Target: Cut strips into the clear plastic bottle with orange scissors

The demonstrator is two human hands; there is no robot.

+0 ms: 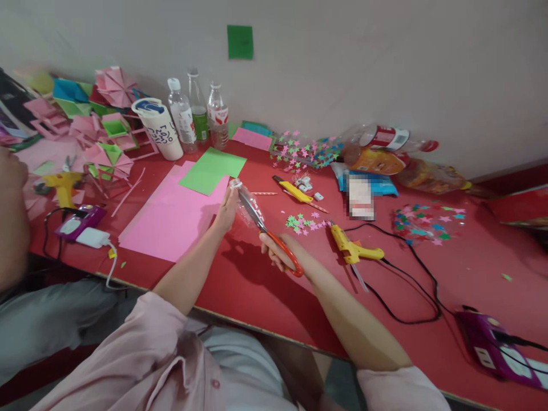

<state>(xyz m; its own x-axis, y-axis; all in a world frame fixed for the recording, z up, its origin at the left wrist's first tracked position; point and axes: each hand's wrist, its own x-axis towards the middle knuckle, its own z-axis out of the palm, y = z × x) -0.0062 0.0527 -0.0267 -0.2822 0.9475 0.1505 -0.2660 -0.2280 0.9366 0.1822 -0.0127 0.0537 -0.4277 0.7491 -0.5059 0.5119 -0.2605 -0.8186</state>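
Note:
My left hand (226, 210) is closed on a clear plastic bottle piece (244, 206), with its white-topped neck pointing away from me. My right hand (274, 251) grips the orange handles of a pair of scissors (282, 251). The scissor blades lie against the bottle piece; whether they are parted is too small to tell. Left of my hands, a green sheet (212, 171) overlaps pink paper (171, 214). Beyond them on the red table (257, 297) are a yellow cutter (295, 190) and loose pink and green stars (305, 222).
A yellow glue gun (353, 245) with a looping black cable lies at right, near a purple power strip (496, 348). Bottles (184, 117), a white cup (158, 128) and folded paper pieces (113, 128) line the back left. Another person's arm (12, 217) is at far left.

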